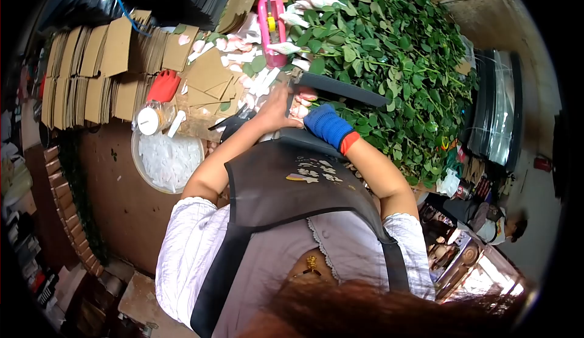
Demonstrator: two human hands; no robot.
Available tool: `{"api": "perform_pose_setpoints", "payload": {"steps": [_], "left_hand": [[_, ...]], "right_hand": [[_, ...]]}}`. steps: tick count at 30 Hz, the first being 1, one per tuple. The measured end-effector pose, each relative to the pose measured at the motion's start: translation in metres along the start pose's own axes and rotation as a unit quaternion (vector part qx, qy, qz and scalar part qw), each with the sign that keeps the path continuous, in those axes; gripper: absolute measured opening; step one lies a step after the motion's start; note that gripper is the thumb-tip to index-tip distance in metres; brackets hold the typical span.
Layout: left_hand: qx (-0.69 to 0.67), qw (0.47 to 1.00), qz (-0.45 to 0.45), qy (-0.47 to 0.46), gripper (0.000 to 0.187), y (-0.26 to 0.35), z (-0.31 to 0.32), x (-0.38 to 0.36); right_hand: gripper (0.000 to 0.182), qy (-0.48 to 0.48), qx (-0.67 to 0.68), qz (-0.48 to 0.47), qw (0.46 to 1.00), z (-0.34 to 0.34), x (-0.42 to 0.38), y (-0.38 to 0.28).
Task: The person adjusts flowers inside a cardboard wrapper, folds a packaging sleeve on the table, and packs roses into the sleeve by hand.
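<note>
My bare left hand [275, 111] lies against the edge of a dark corrugated sheet, its fingers stretched out and its thumb apart. Pale pink roses [299, 104] sit between my two hands, in the fold of the dark sheet [340, 88]. Close beside the flower heads is my right hand [327, 125], in a blue knitted glove with a red cuff. It looks curled around the rose bunch, though its fingertips and the stems are hidden. A pink tape dispenser [272, 31] stands on the table just beyond my left hand.
A large heap of leafy green stems [389, 64] fills the right side. Folded cardboard pieces [91, 70] are stacked at the left, near a red glove [163, 86], a clear jar [149, 119] and a tub of white pieces [170, 161]. Plastic-wrapped dark sheets [496, 107] stand far right.
</note>
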State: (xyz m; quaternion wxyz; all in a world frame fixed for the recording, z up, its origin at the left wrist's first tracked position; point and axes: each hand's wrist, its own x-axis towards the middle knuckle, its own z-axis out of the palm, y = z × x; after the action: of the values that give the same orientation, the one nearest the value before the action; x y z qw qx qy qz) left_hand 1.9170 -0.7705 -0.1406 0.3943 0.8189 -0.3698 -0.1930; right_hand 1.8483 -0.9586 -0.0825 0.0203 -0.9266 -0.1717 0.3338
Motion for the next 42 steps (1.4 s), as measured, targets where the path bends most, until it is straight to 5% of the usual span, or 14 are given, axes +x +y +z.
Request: {"api": "perform_pose_setpoints", "payload": {"steps": [2,6,13,15,20,23,24,31,34,37,41,42], "left_hand": [[0.012,0.999,0.019,-0.023,0.103,-0.011,0.011,0.007],[0.051,0.996,0.009,-0.069,0.104,-0.004,0.003,0.01],[0.041,0.997,-0.01,-0.069,0.095,-0.002,0.0,0.019],[0.009,0.997,-0.06,-0.055,0.086,0.0,0.002,0.025],[0.039,0.999,-0.027,-0.001,0.077,-0.003,0.017,0.019],[0.036,0.999,-0.004,0.038,0.074,-0.01,0.026,0.014],[0.026,0.999,-0.014,0.033,0.073,-0.006,0.024,0.014],[0.015,0.998,-0.053,-0.001,0.064,-0.004,0.023,0.018],[0.003,0.994,-0.08,0.079,0.048,-0.004,0.042,0.023],[-0.005,0.991,-0.081,0.11,0.039,-0.006,0.045,0.022],[-0.007,0.992,-0.074,0.101,0.04,-0.004,0.04,0.02],[0.001,0.993,-0.073,0.098,0.044,-0.004,0.039,0.02]], "right_hand": [[0.03,-0.099,0.013,0.036,0.994,-0.015,-0.011,0.003],[0.024,0.051,0.102,0.15,0.982,-0.033,-0.029,0.005],[0.018,0.036,0.0,0.089,0.995,0.006,0.0,0.006],[0.018,0.038,0.012,0.08,0.996,0.015,0.009,0.009],[0.03,0.007,0.081,0.102,0.991,0.01,-0.012,0.022],[0.038,0.164,0.041,0.155,0.973,0.019,-0.011,0.034],[0.038,0.086,0.106,0.185,0.973,0.001,-0.011,0.03],[0.038,0.061,0.119,0.146,0.98,-0.004,-0.007,0.029],[0.036,0.071,0.058,0.127,0.988,0.01,-0.007,0.032],[0.039,0.1,0.077,0.204,0.971,0.0,-0.025,0.023],[0.042,0.267,-0.016,0.159,0.95,0.035,-0.003,0.049],[0.05,0.237,-0.009,0.177,0.955,0.034,0.003,0.051]]}}
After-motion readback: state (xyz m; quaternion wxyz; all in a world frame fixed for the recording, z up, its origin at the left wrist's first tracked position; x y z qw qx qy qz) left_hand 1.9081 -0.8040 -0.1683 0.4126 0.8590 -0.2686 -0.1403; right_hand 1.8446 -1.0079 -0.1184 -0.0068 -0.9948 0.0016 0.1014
